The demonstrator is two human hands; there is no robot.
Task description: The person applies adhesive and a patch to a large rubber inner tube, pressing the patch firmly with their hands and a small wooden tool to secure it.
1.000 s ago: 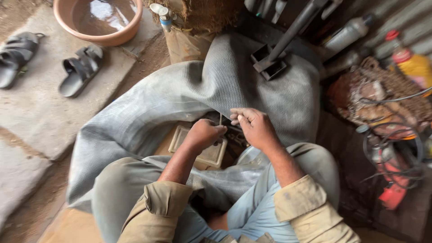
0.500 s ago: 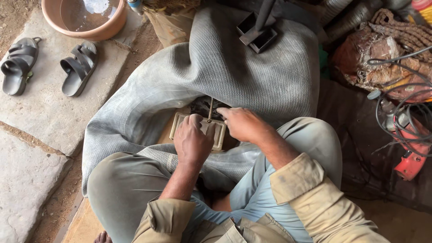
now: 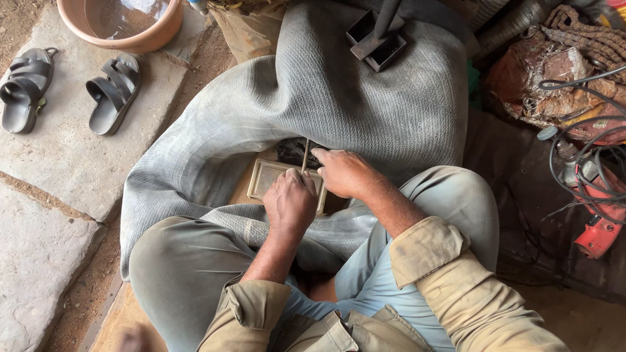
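Note:
A large grey rubber inner tube point(image 3: 339, 98) lies folded over my lap and the ground in front of me. At its middle sits a small rectangular metal tray point(image 3: 266, 177) with a dark patch of rubber behind it. My left hand point(image 3: 290, 201) is fisted over the tray's right part, gripping a thin upright stick-like tool point(image 3: 305, 154). My right hand point(image 3: 345, 173) rests flat beside it, fingers pressing on the tube next to the tool. What lies under the hands is hidden.
A pair of dark sandals point(image 3: 68, 90) lies on stone slabs at left, beside a tan basin of water point(image 3: 124, 23). A dark metal clamp point(image 3: 377, 40) sits on the tube's far side. Chains, cables and a red power tool point(image 3: 596, 228) crowd the right.
The view has shifted slightly lower and closer. My left hand has slid a little right over the tray; my right hand stays pressed on the tube.

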